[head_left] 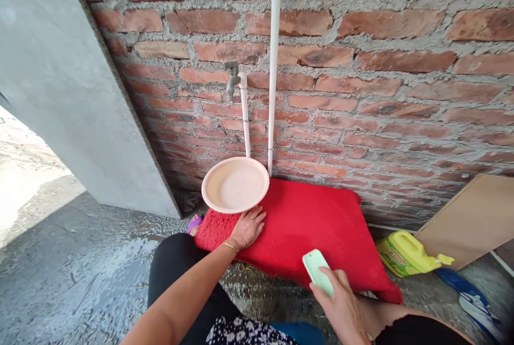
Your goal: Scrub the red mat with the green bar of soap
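A bright red plush cloth lies spread over a low surface in front of me, its near edge hanging down. My left hand rests flat on its left part, fingers stretched out close to the basin's rim. Near the cloth's front edge, my right hand grips a pale green scrubbing brush with a small hole at its far end; any bristles are hidden underneath. A pinkish plastic basin sits on the cloth's back left corner, apparently without much in it.
Above the basin a tap sticks out from the brick wall, beside a tall white pipe. A grey slab leans at left over wet ground. At right are a yellow jug, a brown board and blue slippers.
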### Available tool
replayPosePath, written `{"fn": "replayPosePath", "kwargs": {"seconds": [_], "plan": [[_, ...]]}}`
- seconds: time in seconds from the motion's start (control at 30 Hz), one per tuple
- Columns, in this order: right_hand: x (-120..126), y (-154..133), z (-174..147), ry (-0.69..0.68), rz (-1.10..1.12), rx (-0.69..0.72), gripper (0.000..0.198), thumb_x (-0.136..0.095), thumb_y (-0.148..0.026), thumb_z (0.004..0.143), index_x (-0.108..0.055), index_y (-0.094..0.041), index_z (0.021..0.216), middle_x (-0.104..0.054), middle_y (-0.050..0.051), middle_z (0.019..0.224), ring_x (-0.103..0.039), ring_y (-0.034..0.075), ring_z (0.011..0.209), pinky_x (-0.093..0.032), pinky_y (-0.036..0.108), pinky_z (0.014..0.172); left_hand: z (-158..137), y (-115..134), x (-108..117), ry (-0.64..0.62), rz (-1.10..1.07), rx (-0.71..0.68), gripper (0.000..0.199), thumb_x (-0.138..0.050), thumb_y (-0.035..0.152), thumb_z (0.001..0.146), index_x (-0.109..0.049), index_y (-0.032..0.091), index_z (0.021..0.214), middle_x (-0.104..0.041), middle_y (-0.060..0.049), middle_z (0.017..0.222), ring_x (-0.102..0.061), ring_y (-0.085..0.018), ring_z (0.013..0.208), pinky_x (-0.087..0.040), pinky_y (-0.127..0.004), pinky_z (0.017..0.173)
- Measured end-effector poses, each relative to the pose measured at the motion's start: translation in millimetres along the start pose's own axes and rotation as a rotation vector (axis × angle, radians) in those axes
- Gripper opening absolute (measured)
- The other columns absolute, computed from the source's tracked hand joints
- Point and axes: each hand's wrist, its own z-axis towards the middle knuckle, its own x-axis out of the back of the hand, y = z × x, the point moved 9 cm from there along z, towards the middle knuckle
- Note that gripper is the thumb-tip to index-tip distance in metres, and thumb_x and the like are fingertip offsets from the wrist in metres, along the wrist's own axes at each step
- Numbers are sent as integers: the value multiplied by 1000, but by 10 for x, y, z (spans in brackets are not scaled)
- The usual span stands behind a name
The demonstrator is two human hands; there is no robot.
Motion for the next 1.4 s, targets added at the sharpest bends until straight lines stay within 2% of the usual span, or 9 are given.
{"fn": "replayPosePath", "kwargs": {"seconds": [0.27,0.33,0.53,0.6,0.8,0.87,1.13,1.2,1.4], "plan": [[578,1065,-156,48,-55,-392,55,-44,-69,81,-65,-29,112,-61,12,94,-67,32,83,-49,42,63,-8,4,-8,12,-18,-5,40,-44,29,99,-59,22,135,-55,-9,145,-45,-23,138,-31,-45,119],[569,887,-86,58,-75,-353,55,-43,-69,82,-64,-29,113,-61,11,95,-67,31,81,-49,40,63,-10,1,-6,19,-30,-1,39,-43,29,99,-60,23,134,-56,-8,145,-45,-23,138,-31,-45,119],[-120,-584,225,-84,-41,87,30,-56,-42,84,-66,-31,109,-59,2,95,-66,18,81,-49,27,67,-13,2,7,12,-5,1,39,-44,28,99,-60,22,134,-56,-10,144,-46,-24,137,-33,-45,118],[-193,-638,256,-109,-52,107,28,-57,-38,82,-67,-31,107,-59,1,93,-66,18,82,-49,26,68,-13,3,11,11,-7,0,39,-44,28,98,-60,22,134,-57,-9,144,-47,-23,137,-34,-45,117],[358,585,214,49,-111,-257,49,-47,-63,84,-67,-28,110,-60,6,87,-66,24,69,-50,35,57,-16,6,3,28,-37,3,39,-44,29,98,-60,23,134,-56,-9,144,-46,-23,137,-33,-44,118],[469,648,211,111,-134,-278,51,-45,-64,85,-67,-27,112,-60,8,87,-66,26,69,-51,37,57,-15,7,-6,20,-36,5,39,-45,29,98,-60,23,134,-56,-9,145,-46,-23,137,-32,-44,118],[-303,-910,321,-135,-20,187,23,-59,-34,81,-69,-30,102,-60,2,93,-67,19,84,-52,28,74,-19,0,15,21,-34,0,39,-46,27,97,-61,22,133,-57,-10,144,-47,-23,137,-34,-45,117],[-280,-739,344,-140,18,138,25,-59,-38,81,-69,-30,102,-61,2,95,-68,19,84,-52,28,72,-20,0,12,17,-30,1,39,-47,27,97,-61,22,133,-57,-10,144,-47,-23,136,-34,-44,117],[316,604,309,38,-50,-273,44,-47,-62,84,-68,-28,104,-62,7,89,-68,28,76,-52,39,62,-18,11,-17,6,-36,16,39,-48,28,97,-59,22,134,-55,-10,145,-47,-24,136,-33,-45,117]]}}
